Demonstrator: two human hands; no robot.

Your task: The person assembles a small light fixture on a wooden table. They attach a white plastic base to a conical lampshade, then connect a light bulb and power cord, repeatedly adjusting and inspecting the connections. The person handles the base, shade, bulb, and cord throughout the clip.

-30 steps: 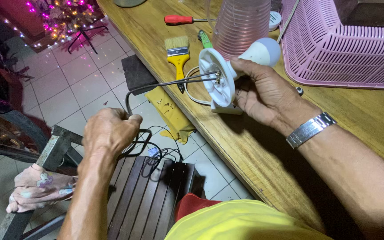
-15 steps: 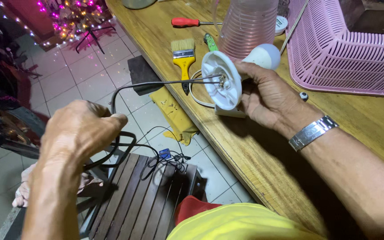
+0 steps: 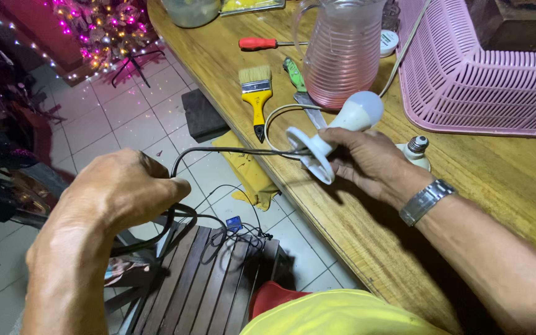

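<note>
Gripping the white lamp holder with its bulb, your right hand keeps it above the wooden table's edge. Your left hand, at 8 o'clock, is fisted around its black cord. A yellow paintbrush lies at 11 o'clock, a pink pitcher at 12.

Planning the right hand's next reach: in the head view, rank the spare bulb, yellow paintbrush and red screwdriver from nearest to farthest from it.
From the right hand:
1. Spare bulb, lying on the table just beside the hand.
2. Yellow paintbrush, farther up the table near its edge.
3. Red screwdriver, beyond the brush, by the pink jug.
</note>
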